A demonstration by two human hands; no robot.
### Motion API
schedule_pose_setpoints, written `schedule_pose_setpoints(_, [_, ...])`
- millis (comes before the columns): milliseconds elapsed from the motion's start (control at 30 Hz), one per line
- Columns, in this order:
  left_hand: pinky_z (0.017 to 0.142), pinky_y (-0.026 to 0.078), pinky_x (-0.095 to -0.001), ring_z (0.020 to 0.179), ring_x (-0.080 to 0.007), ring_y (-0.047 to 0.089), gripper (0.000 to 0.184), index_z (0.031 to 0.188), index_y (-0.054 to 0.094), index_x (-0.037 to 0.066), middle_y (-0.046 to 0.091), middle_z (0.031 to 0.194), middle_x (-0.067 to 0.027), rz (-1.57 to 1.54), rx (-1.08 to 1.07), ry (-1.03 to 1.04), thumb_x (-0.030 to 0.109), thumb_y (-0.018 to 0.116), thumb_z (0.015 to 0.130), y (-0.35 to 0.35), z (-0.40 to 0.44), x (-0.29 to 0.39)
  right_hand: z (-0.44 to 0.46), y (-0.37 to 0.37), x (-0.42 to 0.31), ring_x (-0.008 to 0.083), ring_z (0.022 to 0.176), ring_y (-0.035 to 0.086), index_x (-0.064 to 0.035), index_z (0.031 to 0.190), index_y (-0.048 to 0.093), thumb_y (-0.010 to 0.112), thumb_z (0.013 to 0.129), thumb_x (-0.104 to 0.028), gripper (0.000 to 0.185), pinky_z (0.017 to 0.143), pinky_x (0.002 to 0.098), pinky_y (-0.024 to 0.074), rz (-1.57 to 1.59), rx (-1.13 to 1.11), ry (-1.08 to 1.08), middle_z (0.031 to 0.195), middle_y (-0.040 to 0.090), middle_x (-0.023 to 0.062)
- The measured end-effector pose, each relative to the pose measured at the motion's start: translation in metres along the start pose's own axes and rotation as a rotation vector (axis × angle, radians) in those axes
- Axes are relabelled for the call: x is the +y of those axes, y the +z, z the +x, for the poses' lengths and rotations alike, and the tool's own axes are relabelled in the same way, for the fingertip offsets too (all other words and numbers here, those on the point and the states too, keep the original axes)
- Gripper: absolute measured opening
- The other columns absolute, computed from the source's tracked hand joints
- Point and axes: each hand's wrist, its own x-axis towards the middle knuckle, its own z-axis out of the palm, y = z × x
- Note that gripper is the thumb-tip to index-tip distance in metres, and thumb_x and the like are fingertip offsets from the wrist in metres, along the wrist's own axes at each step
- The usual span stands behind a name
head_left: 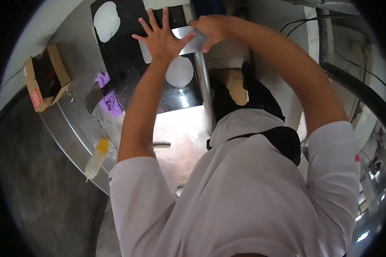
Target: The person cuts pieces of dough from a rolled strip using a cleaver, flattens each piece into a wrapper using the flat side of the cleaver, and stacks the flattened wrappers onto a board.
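My left hand [161,40] lies flat with fingers spread, on or just over a broad flat metal blade [182,33]. My right hand [212,31] grips the blade at its right end; any handle is hidden in my fingers. Beneath both is a black board [135,81]. A thin white round sheet, like rolled dough [179,72], lies on the board just below the blade. Another white round sheet [107,21] rests at the board's far left. What lies under the blade is hidden.
A folded whitish cloth [165,3] sits at the top. Left of the board are a purple cloth [111,103], a dark flat blade [93,98], a squeeze bottle [95,162] with a yellow cap and an opened cardboard box [37,88]. A metal rail [206,94] edges the steel counter [180,132].
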Motion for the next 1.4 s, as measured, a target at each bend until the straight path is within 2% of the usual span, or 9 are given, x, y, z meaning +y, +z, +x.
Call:
schedule_pose_setpoints(533, [0.107,0.008,-0.0865,0.155,-0.0519,0.007,0.116,0.163,0.029,0.025,0.014,0.17,-0.021,-0.02,-0.182,0.125,0.086,0.064,0.072,-0.02,-0.063,-0.01,-0.015,0.054,-0.02,0.0427,0.101,0.07,0.006,0.117,0.055,0.094,0.066,-0.037,0.078,0.087,0.0469,0.0557,0.051,-0.022,-0.166,0.102,0.069,0.0287])
schedule_pose_setpoints(733, [0.105,0.011,-0.087,0.155,-0.0488,0.015,0.113,0.163,0.03,0.027,0.017,0.171,-0.017,-0.015,-0.075,0.258,0.084,0.065,0.072,-0.017,-0.023,-0.019,-0.004,0.067,-0.001,0.0443,0.102,0.07,0.0102,0.115,0.058,0.094,0.062,-0.047,0.085,0.087,0.0466,0.0567,0.087,0.234,-0.123,0.099,0.07,0.0273])
schedule_pose_setpoints(833, [0.108,0.011,-0.0851,0.155,-0.0475,0.015,0.113,0.164,0.029,0.027,0.017,0.171,-0.0167,-0.022,-0.048,0.31,0.083,0.065,0.072,-0.019,-0.01,-0.025,0.002,0.035,-0.014,0.046,0.106,0.067,0.0089,0.118,0.053,0.095,0.063,-0.044,0.088,0.088,0.0461,0.0562,0.108,0.057,0.099,0.102,0.067,0.0302])
schedule_pose_setpoints(1000, [0.109,0.007,-0.0845,0.156,-0.0462,0.012,0.11,0.163,0.029,0.031,0.018,0.171,-0.0146,-0.047,-0.178,0.324,0.084,0.063,0.073,-0.019,-0.037,-0.012,-0.022,0.076,-0.019,0.046,0.099,0.068,0.01,0.118,0.053,0.094,0.064,-0.047,0.088,0.085,0.0473,0.056,0.125,0.045,0.045,0.1,0.067,0.0298])
schedule_pose_setpoints(1067, [0.107,0.007,-0.0859,0.157,-0.0457,0.011,0.109,0.163,0.03,0.031,0.018,0.171,-0.0145,-0.083,-0.049,0.346,0.085,0.062,0.074,-0.017,-0.028,-0.019,-0.014,0.081,-0.013,0.0469,0.1,0.067,0.0095,0.119,0.053,0.093,0.065,-0.045,0.086,0.084,0.0485,0.0552,0.069,0.275,-0.086,0.1,0.067,0.0295])
schedule_pose_setpoints(1200, [0.106,0.008,-0.0867,0.156,-0.0473,0.01,0.108,0.163,0.03,0.031,0.017,0.171,-0.0152,0.035,0.089,0.339,0.089,0.056,0.076,-0.016,0.012,-0.033,0.004,0.031,-0.011,0.0434,0.094,0.07,0.0065,0.113,0.056,0.089,0.074,-0.036,0.066,0.078,0.0484,0.0549,0.027,0.231,-0.062,0.09,0.068,0.0265])
schedule_pose_setpoints(1333, [0.108,0.018,-0.0826,0.154,-0.0486,0.014,0.095,0.162,0.031,0.024,0.014,0.171,-0.0166,0.034,0.183,0.299,0.072,0.063,0.087,-0.025,0.028,-0.046,0.052,0.02,0.023,0.0404,0.094,0.071,0.0002,0.114,0.059,0.08,0.084,-0.03,0.048,0.079,0.0472,0.0556,0.014,0.513,0.025,0.093,0.07,0.0255])
schedule_pose_setpoints(1367, [0.115,0.028,-0.0671,0.151,-0.0416,0.029,0.084,0.158,0.037,0.014,0.029,0.166,-0.0153,0.064,0.131,0.341,0.05,0.072,0.09,-0.041,0.017,-0.04,0.05,0.016,0.022,0.0398,0.096,0.071,0.0009,0.115,0.059,0.078,0.087,-0.031,0.046,0.081,0.0467,0.0553,0.167,0.545,0.119,0.097,0.07,0.0252])
schedule_pose_setpoints(1400, [0.115,0.028,-0.0671,0.151,-0.0416,0.029,0.084,0.158,0.037,0.014,0.029,0.166,-0.0153,0.07,0.13,0.337,0.05,0.072,0.09,-0.049,0.001,-0.04,0.043,0.022,0.018,0.0398,0.096,0.071,0.0009,0.115,0.059,0.078,0.087,-0.031,0.046,0.081,0.0467,0.0553,0.169,0.543,0.112,0.097,0.07,0.0252])
